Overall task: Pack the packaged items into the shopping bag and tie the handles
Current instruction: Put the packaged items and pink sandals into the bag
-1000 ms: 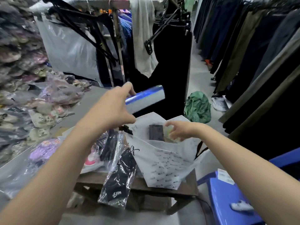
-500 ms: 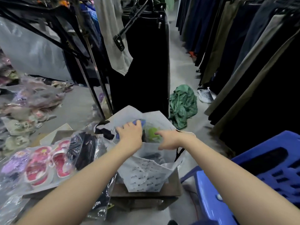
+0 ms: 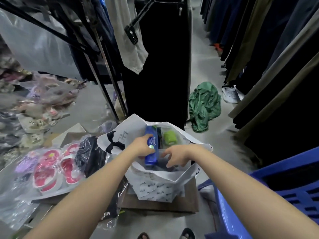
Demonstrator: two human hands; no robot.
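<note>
inside white shopping bag point(image 3: 155, 188), blue package point(image 3: 151, 149) in left hand point(image 3: 140, 146)

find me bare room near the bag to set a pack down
Free: the grey surface between the rack legs and the pack heap at left; a thin strip of box right of the bag. Crowded: the bag mouth, filled by the left hand, right hand and blue pack.
</note>
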